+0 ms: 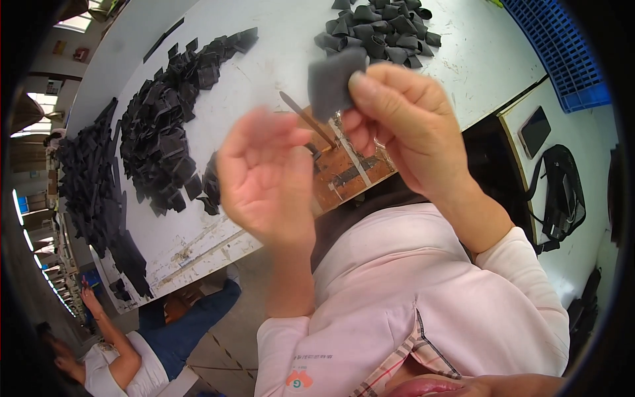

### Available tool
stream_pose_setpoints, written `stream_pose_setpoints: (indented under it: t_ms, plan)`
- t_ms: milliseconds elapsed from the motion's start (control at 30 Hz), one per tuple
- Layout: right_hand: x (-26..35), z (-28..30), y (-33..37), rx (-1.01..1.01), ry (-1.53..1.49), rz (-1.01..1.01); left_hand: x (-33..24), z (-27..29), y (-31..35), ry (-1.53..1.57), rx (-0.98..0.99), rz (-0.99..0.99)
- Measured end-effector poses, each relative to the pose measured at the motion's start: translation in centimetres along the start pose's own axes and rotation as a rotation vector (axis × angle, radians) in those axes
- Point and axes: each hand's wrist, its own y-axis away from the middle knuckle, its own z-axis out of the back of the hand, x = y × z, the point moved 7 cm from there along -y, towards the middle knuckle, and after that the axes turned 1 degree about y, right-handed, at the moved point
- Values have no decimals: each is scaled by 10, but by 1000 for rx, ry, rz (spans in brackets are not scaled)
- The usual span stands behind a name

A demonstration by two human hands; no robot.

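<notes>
Between the thumb and fingers of my right hand is a small dark grey fabric piece, roughly square and held up above the table. My left hand is raised to the left of it, apart from the piece and smeared by motion; its fingers are too blurred to read. Below and between the hands, a pointed metal rod slants up from a worn wooden board at the table edge. Part of that board is hidden by my hands.
Flat dark pieces lie in a long heap on the white table, with dark strips farther left. Looped pieces are piled at the back. A blue crate, phone and black mesh bag are right. Another person sits lower left.
</notes>
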Motion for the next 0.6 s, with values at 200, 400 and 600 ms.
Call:
stream_pose_setpoints:
  t_ms: [200,400,600]
  plan:
    - [-66,6,27,26,-367,-446,29,-1,28,8,-16,157]
    - [-19,15,38,1,882,466,47,27,41,-267,-88,285]
    - [-42,10,36,142,783,430,54,26,48,-366,24,391]
